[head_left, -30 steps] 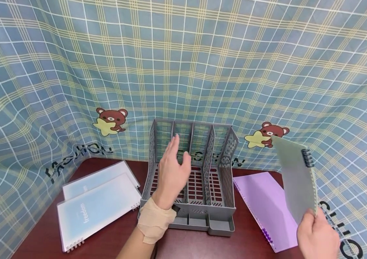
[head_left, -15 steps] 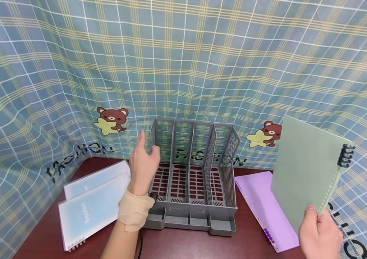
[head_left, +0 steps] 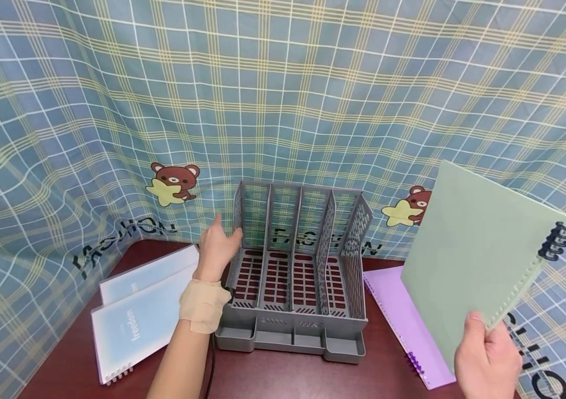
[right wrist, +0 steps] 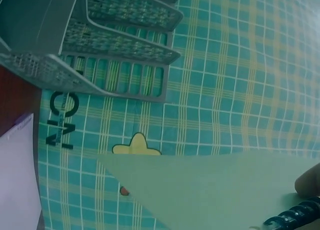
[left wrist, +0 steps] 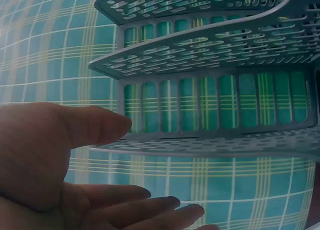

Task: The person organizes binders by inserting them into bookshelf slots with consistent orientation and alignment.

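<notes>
My right hand (head_left: 487,357) grips a pale green spiral notebook (head_left: 472,249) by its lower edge, thumb on the cover. It stands tilted upright above the table, black coils toward the right, overlapping a purple spiral notebook (head_left: 394,302). In the right wrist view a fingertip (right wrist: 309,182) shows beside the coils. My left hand (head_left: 215,252) is at the left side wall of a grey desk file organizer (head_left: 307,320). The left wrist view has the thumb (left wrist: 100,125) overlapping the wall's end and the fingers (left wrist: 135,210) extended below it, nothing between them.
Two light blue notebooks (head_left: 138,332) lie overlapping on the dark red table (head_left: 283,379) at left. Small trays (head_left: 345,346) line the organizer's front. A checked cloth (head_left: 283,100) hangs behind and at both sides. A black cable (head_left: 211,366) runs beside my left forearm.
My left hand has moved left from in front of the organizer's slots to its left wall. The green notebook has turned its cover toward me and shifted right and up slightly.
</notes>
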A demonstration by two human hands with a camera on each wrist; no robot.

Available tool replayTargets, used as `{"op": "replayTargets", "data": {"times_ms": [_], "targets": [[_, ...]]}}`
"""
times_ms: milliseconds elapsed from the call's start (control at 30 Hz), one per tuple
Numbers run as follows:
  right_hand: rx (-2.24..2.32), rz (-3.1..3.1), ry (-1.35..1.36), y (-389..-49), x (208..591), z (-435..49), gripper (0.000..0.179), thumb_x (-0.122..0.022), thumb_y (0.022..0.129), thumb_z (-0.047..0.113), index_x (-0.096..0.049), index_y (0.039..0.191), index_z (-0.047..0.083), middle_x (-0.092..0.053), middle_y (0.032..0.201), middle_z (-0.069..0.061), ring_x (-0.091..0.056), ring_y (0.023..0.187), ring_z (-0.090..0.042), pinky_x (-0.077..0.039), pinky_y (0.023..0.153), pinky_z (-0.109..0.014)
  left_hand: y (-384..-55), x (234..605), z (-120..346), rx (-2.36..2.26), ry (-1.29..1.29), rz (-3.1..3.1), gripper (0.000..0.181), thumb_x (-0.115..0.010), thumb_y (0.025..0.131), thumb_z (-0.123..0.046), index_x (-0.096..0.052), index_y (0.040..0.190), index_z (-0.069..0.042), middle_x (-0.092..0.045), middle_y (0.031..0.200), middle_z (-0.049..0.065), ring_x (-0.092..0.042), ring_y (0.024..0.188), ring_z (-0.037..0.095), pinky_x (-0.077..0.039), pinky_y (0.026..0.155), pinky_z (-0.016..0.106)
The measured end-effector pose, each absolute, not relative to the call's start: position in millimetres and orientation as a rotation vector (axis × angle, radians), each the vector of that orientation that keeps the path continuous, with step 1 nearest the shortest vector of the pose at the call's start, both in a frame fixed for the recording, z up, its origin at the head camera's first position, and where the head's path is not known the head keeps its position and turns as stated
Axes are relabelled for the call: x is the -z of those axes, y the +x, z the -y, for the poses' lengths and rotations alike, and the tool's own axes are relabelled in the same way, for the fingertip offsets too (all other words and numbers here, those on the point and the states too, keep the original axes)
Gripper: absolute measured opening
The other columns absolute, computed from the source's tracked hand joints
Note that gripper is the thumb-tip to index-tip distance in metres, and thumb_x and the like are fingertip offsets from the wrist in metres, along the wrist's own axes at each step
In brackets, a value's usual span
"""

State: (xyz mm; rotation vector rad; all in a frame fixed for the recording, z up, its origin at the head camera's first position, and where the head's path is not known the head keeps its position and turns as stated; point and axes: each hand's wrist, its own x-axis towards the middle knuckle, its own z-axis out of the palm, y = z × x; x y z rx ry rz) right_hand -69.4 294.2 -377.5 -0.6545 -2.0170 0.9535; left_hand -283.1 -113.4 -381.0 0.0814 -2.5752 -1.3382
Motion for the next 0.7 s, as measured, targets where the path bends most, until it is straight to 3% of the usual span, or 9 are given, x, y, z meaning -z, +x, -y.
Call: {"op": "replayTargets", "data": {"times_ms": [100,167,233,267,367,467,533,600,700], "targets": [[-0.963,1.980,-0.616,-70.6,376.4,-288.4,0.038,-0.056,0.104,0.026,-0.061,0.081,-0.004,-0.060,0.072,0.032,-0.038,0.073,0.014,-0.031,0.073,-0.029,-291.0,384.3,112.6,1.351,0.054,2.579,0.075,-0.059,0.103,-0.027,-0.025,0.160,0.008,-0.064,0.079,0.029,-0.030,0.037,0.012,-0.038,0.044,0.032],[-0.966,1.958,-0.584,-71.4,376.1,-284.3,0.040,-0.057,0.104,0.025,-0.058,0.076,-0.005,-0.038,0.067,0.048,-0.038,0.070,0.010,-0.030,0.071,-0.031,-295.6,385.8,112.1,1.347,0.049,2.585,0.072,-0.058,0.103,-0.025,-0.028,0.158,0.010,-0.066,0.102,0.036,-0.036,0.041,0.014,-0.041,0.049,0.035],[-0.980,1.944,-0.561,-71.9,375.7,-279.4,0.042,-0.057,0.105,0.024,-0.055,0.074,-0.005,-0.039,0.066,0.044,-0.038,0.070,0.006,-0.030,0.071,-0.032,-300.0,386.5,111.5,1.342,0.052,2.615,0.070,-0.055,0.105,-0.025,-0.028,0.158,0.010,-0.064,0.112,0.037,-0.046,0.048,0.024,-0.046,0.056,0.040],[-0.994,1.934,-0.556,-72.0,375.6,-276.7,0.043,-0.057,0.105,0.024,-0.053,0.073,-0.004,-0.039,0.066,0.042,-0.038,0.069,0.004,-0.030,0.070,-0.032,-302.2,386.5,111.1,1.336,0.048,2.632,0.068,-0.053,0.106,-0.025,-0.028,0.158,0.010,-0.061,0.123,0.039,-0.055,0.057,0.029,-0.050,0.061,0.043],[-1.038,1.902,-0.555,-72.1,375.9,-267.6,0.043,-0.057,0.105,0.024,-0.051,0.072,-0.003,-0.043,0.068,0.035,-0.039,0.071,-0.002,-0.030,0.070,-0.029,-307.1,386.4,110.4,1.316,0.046,2.666,0.063,-0.048,0.108,-0.024,-0.030,0.158,0.010,-0.052,0.143,0.037,-0.064,0.088,0.045,-0.052,0.078,0.051],[-1.071,1.850,-0.536,-72.5,376.1,-258.5,0.041,-0.057,0.105,0.024,-0.053,0.074,-0.003,-0.046,0.071,0.032,-0.041,0.072,-0.006,-0.031,0.071,-0.022,-310.8,386.5,109.3,1.297,0.038,2.668,0.058,-0.045,0.108,-0.021,-0.034,0.156,0.010,-0.055,0.141,0.036,-0.065,0.091,0.044,-0.053,0.078,0.051],[-1.072,1.815,-0.509,-73.7,376.0,-253.5,0.039,-0.058,0.105,0.022,-0.057,0.077,-0.005,-0.048,0.074,0.034,-0.043,0.073,-0.004,-0.032,0.072,-0.020,-313.2,387.2,108.1,1.295,0.044,2.658,0.055,-0.044,0.108,-0.019,-0.038,0.154,0.010,-0.065,0.120,0.035,-0.062,0.072,0.035,-0.051,0.067,0.046],[-1.081,1.786,-0.485,-75.6,376.6,-250.1,0.035,-0.058,0.105,0.021,-0.061,0.080,-0.004,-0.051,0.077,0.034,-0.046,0.074,-0.002,-0.032,0.073,-0.016,-315.0,389.1,106.9,1.297,0.046,2.653,0.052,-0.042,0.108,-0.016,-0.041,0.152,0.010,-0.066,0.091,0.029,-0.049,0.053,0.024,-0.044,0.054,0.040],[-1.103,1.775,-0.450,-79.6,378.6,-246.0,0.032,-0.058,0.105,0.018,-0.066,0.086,-0.007,-0.054,0.079,0.033,-0.049,0.075,0.001,-0.035,0.074,-0.015,-317.7,393.4,105.5,1.284,0.047,2.655,0.036,-0.038,0.107,-0.012,-0.061,0.124,0.009,-0.046,0.061,0.012,-0.031,0.045,0.017,-0.034,0.046,0.034]]}}
